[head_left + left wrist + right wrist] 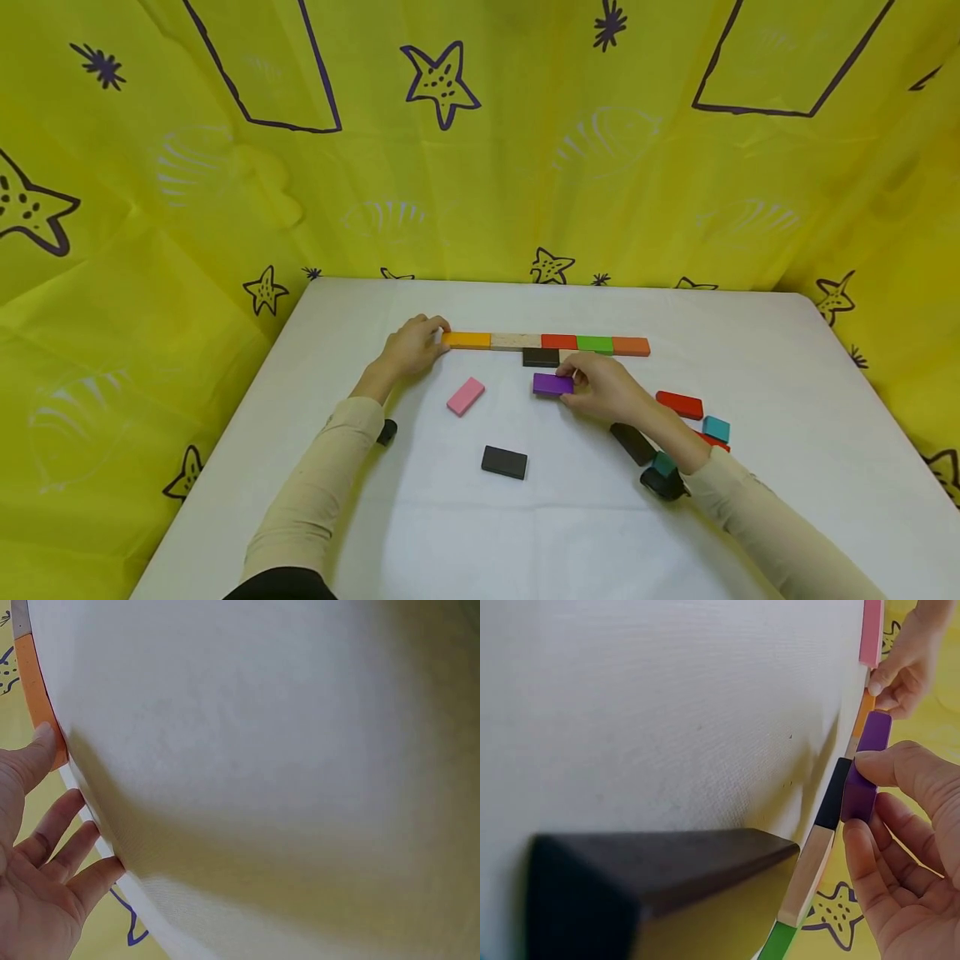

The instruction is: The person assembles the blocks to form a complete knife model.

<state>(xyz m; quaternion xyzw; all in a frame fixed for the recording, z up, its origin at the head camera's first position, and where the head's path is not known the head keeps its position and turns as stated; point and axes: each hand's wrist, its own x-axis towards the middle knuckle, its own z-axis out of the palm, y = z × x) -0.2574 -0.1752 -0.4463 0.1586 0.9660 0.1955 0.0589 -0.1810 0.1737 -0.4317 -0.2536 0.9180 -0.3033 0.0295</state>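
Observation:
A row of coloured wooden blocks runs along the far part of the table. At its left end my left hand (411, 346) pinches the end of the orange block (468, 340) between thumb and fingers. In the left wrist view the thumb presses that block's side while other fingers touch the table. My right hand (606, 387) holds a purple block (550, 384) by its right end, just in front of the row. Behind it, a black block (541, 357) and a pale wooden block (808, 871), partly hidden in the head view, touch the row's near side.
A pink block (466, 397) and a dark block (504, 462) lie loose in the middle. To the right, near my forearm, are a red block (679, 405), a blue block (716, 429), a dark brown block (632, 444) and a green block (663, 464). Yellow cloth (487, 183) hangs behind.

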